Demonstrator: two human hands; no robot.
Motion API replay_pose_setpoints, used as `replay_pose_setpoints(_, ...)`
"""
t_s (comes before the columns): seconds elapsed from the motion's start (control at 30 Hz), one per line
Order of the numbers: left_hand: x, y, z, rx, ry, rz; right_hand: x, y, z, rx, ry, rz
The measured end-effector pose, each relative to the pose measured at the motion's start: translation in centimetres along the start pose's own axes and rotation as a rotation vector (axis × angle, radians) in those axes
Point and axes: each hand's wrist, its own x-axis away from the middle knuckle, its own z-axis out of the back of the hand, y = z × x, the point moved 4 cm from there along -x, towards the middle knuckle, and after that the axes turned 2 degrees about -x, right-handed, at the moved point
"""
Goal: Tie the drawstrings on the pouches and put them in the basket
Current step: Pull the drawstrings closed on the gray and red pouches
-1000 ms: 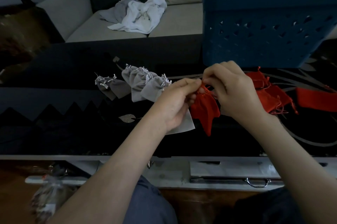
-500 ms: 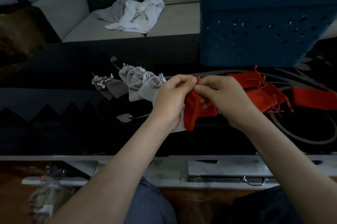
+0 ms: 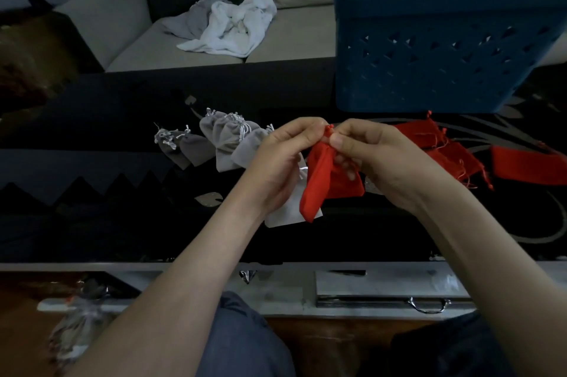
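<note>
1. Dark and glossy, the worktop carries a pale leaf and zigzag pattern. Behind it stands a light sofa.
2. One blue basket stands at the far right of the worktop. Its wall hides what is inside.
3. One red pouch hangs in the air over the middle of the worktop, between both hands.
4. The left hand has its fingers curled, and they pinch the neck of the red pouch at the top, where the red drawstring sticks up.
5. The right hand grips the same neck from the other side, thumb in front, the other fingers bent behind the cloth.
6. Five grey pouches lie to the left of the hands. They overlap, so the count is not fully sure.
7. One paler pouch lies flat under the left hand, half hidden by it and by the red pouch.
8. At least three more red pouches lie to the right, in front of the basket. The right hand covers part of them.
9. Two crumpled cloths, one white and one grey, lie on the sofa seat.
10. One metal drawer handle shows below the near edge of the worktop.
</note>
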Motion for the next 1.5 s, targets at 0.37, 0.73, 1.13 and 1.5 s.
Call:
replay_pose_setpoints(0.37, 0.7, 1.4, 0.1, -0.257, -0.138, -0.081, 0.5, 0.1, 0.5, -0.028, -0.057, 0.014)
replay_pose_setpoints(0.73, 1.2, 2.2, -0.2, -1.182, -0.015, -0.229, 0.6, 0.7, 1.2, 0.498, -0.015, -0.006)
replay_pose_setpoints(1.13, 0.1, 0.4, -1.0, -1.501, 0.123, -0.227, 0.7, 0.3, 1.2, 0.742, 0.075, 0.072)
replay_pose_setpoints(1.5, 1.6, 1.8, -1.4, -1.32, 0.19, -0.632, 0.8, -0.4, 1.6, 0.21, -0.04, -0.021)
